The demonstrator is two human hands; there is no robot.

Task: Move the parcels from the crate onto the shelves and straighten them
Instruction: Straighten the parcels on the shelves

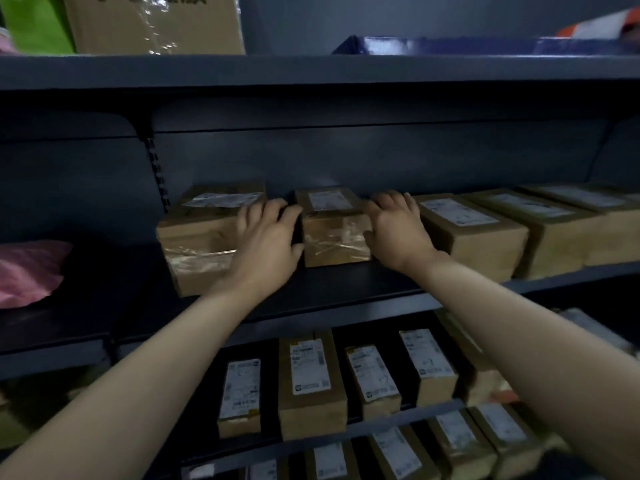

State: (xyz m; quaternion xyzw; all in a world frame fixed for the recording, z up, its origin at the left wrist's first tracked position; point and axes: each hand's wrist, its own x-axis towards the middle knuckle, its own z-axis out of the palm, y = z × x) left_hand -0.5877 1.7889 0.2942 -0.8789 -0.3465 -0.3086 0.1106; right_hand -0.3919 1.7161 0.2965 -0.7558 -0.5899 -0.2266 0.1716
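A small brown cardboard parcel (330, 223) with a white label stands on the dark middle shelf (346, 289). My left hand (266, 237) lies against its left side, fingers fairly straight, in the gap beside a larger taped parcel (197, 237). On the other side my right hand (394, 223) presses flat against the small parcel, next to a long labelled parcel (474, 230). The crate is out of view.
More long parcels (561, 226) line the middle shelf to the right. A pink bag (27, 271) lies at the left. Rows of labelled parcels (311, 382) fill the lower shelves. A big carton (152, 22) and a blue box (450, 45) sit on the top shelf.
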